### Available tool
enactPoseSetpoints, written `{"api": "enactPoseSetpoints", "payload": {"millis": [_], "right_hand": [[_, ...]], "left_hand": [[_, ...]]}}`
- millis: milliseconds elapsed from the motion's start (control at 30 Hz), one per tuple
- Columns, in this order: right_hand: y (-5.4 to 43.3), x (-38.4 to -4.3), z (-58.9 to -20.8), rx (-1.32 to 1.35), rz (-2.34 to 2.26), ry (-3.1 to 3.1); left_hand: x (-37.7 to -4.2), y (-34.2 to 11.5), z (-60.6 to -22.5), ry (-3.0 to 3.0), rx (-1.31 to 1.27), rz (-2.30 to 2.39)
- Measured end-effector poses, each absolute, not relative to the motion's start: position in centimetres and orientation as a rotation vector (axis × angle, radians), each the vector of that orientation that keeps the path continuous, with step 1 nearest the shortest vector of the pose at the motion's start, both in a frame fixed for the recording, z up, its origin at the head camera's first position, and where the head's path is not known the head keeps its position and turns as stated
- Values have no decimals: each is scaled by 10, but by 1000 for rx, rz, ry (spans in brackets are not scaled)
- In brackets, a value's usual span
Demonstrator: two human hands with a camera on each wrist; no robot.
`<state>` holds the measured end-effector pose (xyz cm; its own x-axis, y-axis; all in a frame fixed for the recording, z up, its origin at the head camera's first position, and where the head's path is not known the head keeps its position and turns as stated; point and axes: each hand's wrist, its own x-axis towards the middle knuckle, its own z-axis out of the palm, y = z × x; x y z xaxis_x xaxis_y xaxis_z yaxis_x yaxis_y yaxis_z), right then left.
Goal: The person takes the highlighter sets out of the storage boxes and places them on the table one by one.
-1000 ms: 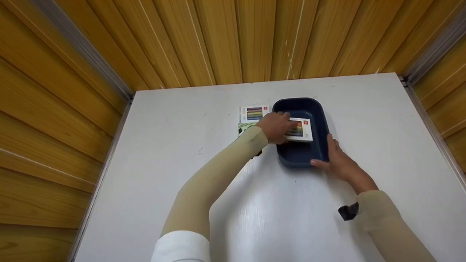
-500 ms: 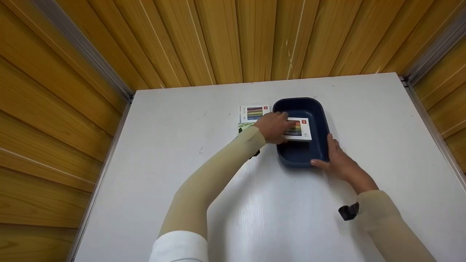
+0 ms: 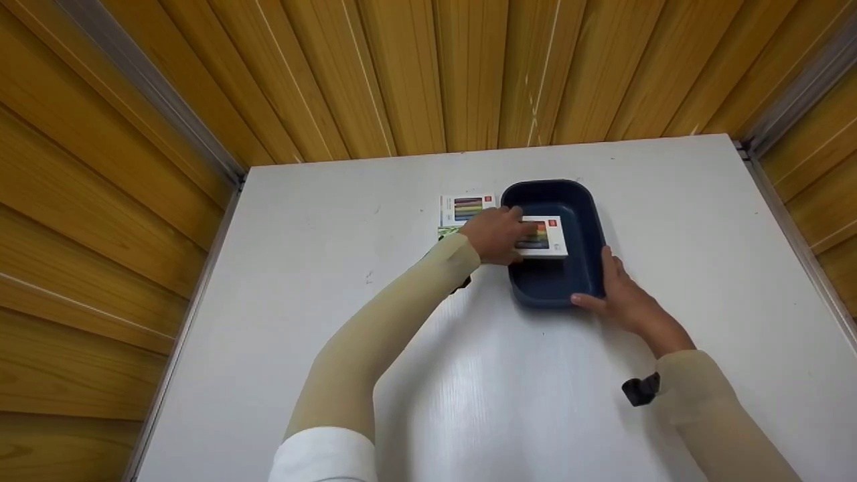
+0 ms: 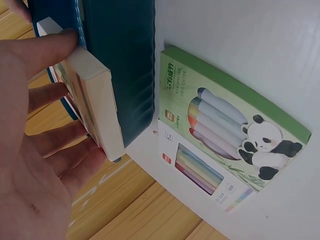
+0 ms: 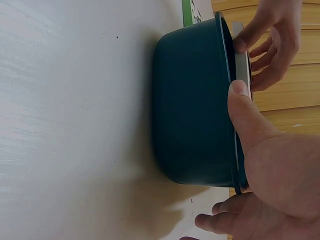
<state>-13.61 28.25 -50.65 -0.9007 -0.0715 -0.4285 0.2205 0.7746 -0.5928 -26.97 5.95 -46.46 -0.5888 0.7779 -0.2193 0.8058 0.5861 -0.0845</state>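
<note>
My left hand (image 3: 492, 235) holds a white windowed box of coloured sticks (image 3: 552, 242) by its left part, thumb on one long edge and fingers on the other. That box lies flat over the mouth of a deep dark-blue bin (image 3: 546, 300), overlapping its left rim. In the left wrist view, the box's pale side (image 4: 107, 115) shows between thumb and fingers. At the bin's near right corner rests my right hand (image 3: 629, 301), its thumb on the near rim and its straight fingers along the right side. The right wrist view shows the thumb (image 5: 240, 90) touching the rim.
Left of the bin, on the white table (image 3: 321, 268), lie a green panda box of coloured sticks (image 4: 225, 110) and another white windowed box (image 4: 197, 172), side by side. My left forearm partly covers them in the head view. Wood-patterned panels (image 3: 415, 73) stand behind the table.
My left hand has shifted slightly to the left over the bin, carrying the white box of coloured sticks along. The right hand and the bin stay in place.
</note>
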Motion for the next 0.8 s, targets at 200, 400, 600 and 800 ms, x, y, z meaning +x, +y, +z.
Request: {"api": "enactPoseSetpoints", "payload": {"millis": [200, 400, 600, 800], "right_hand": [[283, -135, -507, 95, -923, 2555], [283, -135, -506, 102, -932, 2551], [282, -135, -506, 109, -944, 2544], [283, -134, -506, 112, -947, 2543]], "left_hand": [[-271, 56, -465, 2657, 1341, -234], [-270, 54, -463, 2645, 1336, -221], [-271, 52, -463, 2641, 1322, -200], [-272, 49, -464, 2642, 1295, -200]]}}
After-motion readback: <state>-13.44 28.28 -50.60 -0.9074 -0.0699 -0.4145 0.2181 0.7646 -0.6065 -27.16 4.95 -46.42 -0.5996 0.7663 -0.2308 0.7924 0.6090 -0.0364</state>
